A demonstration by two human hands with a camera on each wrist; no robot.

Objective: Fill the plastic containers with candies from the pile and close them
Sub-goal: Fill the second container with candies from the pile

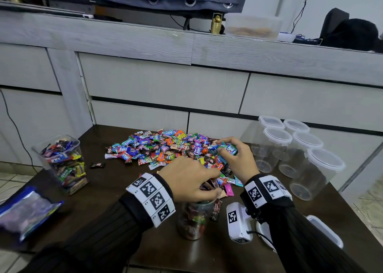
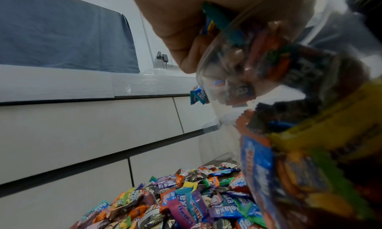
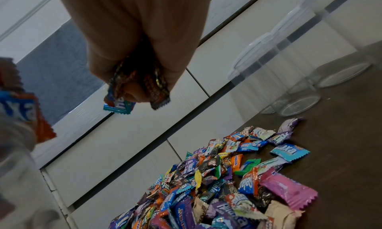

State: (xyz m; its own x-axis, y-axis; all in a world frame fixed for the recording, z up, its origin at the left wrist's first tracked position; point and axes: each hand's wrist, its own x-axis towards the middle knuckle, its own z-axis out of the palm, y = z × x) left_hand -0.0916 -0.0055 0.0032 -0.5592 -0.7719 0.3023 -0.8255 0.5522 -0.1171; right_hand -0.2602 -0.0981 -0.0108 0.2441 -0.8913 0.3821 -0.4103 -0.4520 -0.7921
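Note:
A wide pile of wrapped candies (image 1: 163,148) lies on the dark table (image 1: 116,191). In front of it stands a round clear container (image 1: 192,221), partly filled, seen close up in the left wrist view (image 2: 299,118). My left hand (image 1: 209,186) hovers at its mouth, fingers curled round a few candies (image 2: 215,20). My right hand (image 1: 226,148) sits on the pile's right side and grips a handful of candies (image 3: 134,92). The pile also fills the lower part of both wrist views (image 2: 186,200) (image 3: 217,183).
A square container full of candies (image 1: 62,160) stands at the left, beside a blue bag (image 1: 27,210). Several empty lidded containers (image 1: 294,146) crowd the right side. A loose white lid (image 1: 327,231) lies near the front right. Grey drawers (image 1: 165,81) back the table.

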